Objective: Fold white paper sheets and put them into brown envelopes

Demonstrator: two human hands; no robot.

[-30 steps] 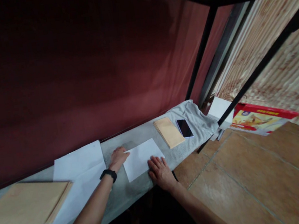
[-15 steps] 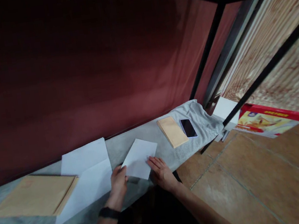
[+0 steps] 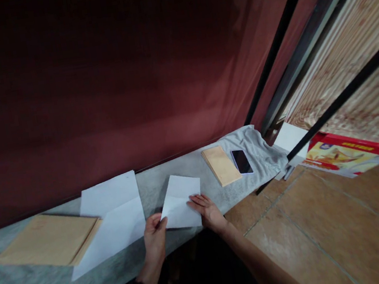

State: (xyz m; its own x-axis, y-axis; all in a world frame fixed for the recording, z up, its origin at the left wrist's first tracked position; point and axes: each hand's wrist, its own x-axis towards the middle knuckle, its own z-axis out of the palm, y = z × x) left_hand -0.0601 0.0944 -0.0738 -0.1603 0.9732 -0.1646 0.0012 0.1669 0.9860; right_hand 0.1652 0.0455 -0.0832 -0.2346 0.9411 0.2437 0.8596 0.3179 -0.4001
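A folded sheet of white paper (image 3: 181, 200) lies at a slant over the front part of the cloth-covered bench. My left hand (image 3: 154, 232), with a dark band on its wrist, pinches the paper's lower left edge between thumb and fingers. From the other side my right hand (image 3: 209, 211) rests stretched fingers on the paper near its right edge; its thumb is hidden. Left of my hands, larger white sheets (image 3: 125, 223) with a crease lie partly under a stack of big brown envelopes (image 3: 49, 240). A smaller stack of brown envelopes (image 3: 222, 165) lies to the right of the paper.
A phone (image 3: 242, 161) lies beside the small envelopes on the grey cloth (image 3: 262, 152). Behind the bench (image 3: 165, 170) rises a dark red panel (image 3: 138, 135). A black bar (image 3: 342, 95) crosses the right side, above a red and yellow box (image 3: 347, 151) on the tiled floor.
The folded paper has turned slightly and now lies straighter towards me. My right hand's fingers have moved up and right along its edge. The camera view has shifted a little.
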